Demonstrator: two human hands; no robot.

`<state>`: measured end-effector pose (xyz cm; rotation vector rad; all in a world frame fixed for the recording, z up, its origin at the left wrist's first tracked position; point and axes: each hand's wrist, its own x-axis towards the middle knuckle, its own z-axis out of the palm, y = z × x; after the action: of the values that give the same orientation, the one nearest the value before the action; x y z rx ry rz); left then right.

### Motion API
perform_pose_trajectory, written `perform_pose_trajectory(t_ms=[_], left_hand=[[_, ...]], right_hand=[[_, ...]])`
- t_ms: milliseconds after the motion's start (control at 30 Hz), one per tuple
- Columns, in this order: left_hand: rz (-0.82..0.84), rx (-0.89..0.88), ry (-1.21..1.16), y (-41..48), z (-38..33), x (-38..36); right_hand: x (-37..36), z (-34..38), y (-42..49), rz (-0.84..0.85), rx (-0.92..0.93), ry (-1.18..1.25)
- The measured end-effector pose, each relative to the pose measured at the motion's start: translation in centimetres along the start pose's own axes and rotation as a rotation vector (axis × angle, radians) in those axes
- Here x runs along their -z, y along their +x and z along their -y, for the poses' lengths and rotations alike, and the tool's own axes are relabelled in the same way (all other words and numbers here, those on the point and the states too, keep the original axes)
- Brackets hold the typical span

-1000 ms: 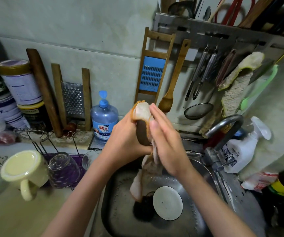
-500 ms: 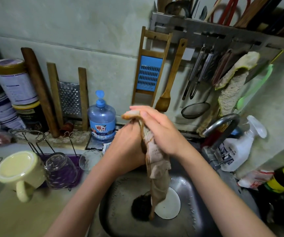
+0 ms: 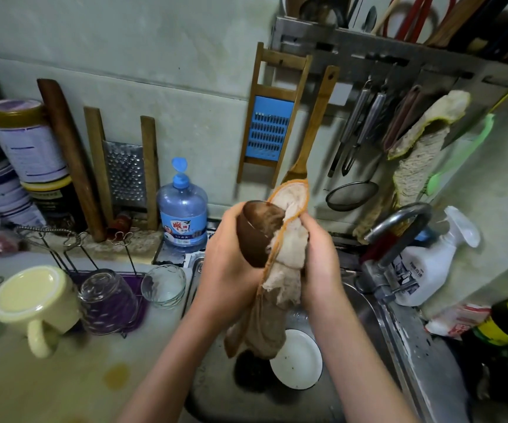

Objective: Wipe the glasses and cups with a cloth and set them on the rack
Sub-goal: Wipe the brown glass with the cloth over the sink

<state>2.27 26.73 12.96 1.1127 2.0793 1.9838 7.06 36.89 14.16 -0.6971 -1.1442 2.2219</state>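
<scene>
Head view, single moment.

- Left hand (image 3: 231, 267): grip closed round a dark brown cup (image 3: 254, 236), fingers curled about its body. The cup is held in the air above the sink (image 3: 213, 395), tilted, well apart from the rack.
- Right hand (image 3: 320, 264): grip closed on a beige cloth (image 3: 288, 254) with orange edging, bunched against the cup's right side. It cannot be told whether the cloth enters the cup's mouth. One corner stands up above both hands; the loose tail hangs down toward the sink.
- Sink contents: a white plate (image 3: 298, 361) lying flat, just beside the dark drain.
- Wire rack (image 3: 72, 239) on the tabletop (image 3: 48, 389) left of the sink: pale yellow mug (image 3: 29, 300) upside down, handle toward the camera; a clear glass (image 3: 109, 300) tipped over beside it; a second clear glass (image 3: 164, 285) at the rack's right end, nearest the sink.
- Tap (image 3: 399, 224) right of the hands; white spray bottle (image 3: 427, 270) behind it.
</scene>
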Motion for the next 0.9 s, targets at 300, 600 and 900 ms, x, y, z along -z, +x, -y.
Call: perform_pose_trajectory(t_ms=[300, 600, 900], left_hand=[[-0.277, 0.4, -0.531, 1.2, -0.5, -1.4], [-0.103, 0.116, -0.399, -0.8, 1.2, -1.4], [0.06, 0.087, 0.065, 0.0, 1.6, 1.2]], right_hand=[[0.3, -5.1, -3.0, 0.063, 0.598, -0.56], [-0.4, -2.5, -2.5, -0.098, -0.267, 0.366], [0.4, -1.2, -2.6, -0.086, -0.32, 0.264]])
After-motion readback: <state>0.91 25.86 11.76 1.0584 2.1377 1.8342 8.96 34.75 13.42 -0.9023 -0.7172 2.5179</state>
